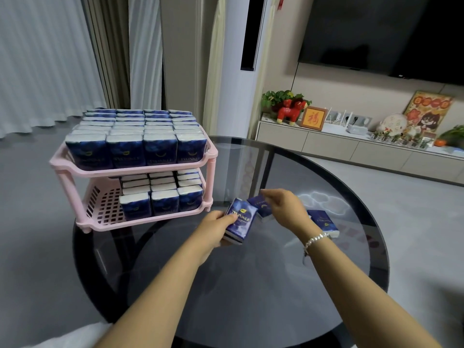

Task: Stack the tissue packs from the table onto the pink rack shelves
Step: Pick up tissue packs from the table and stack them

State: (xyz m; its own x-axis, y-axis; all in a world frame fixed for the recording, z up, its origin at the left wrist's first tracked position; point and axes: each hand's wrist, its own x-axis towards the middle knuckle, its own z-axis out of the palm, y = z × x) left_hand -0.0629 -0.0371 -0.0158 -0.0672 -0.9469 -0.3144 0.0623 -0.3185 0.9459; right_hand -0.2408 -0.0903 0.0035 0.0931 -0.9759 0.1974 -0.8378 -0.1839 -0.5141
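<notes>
A pink two-shelf rack [140, 172] stands at the left of a round dark glass table [251, 285]. Its top shelf is full of upright dark blue tissue packs [160, 146]. The lower shelf holds packs [163, 197] on its right part, and its left part is bare grid. My left hand [216, 229] grips one blue tissue pack [241, 221] just above the table, right of the rack. My right hand [283, 207] pinches a second pack [261, 207] behind it. A third pack [324, 222] lies on the glass, partly hidden by my right wrist.
A white standing air conditioner [238, 71] rises behind the table. A low cabinet [351, 146] with ornaments and a wall television [389, 33] are at the right. Curtains [50, 59] hang at the left. Something white [70, 335] lies at the bottom left.
</notes>
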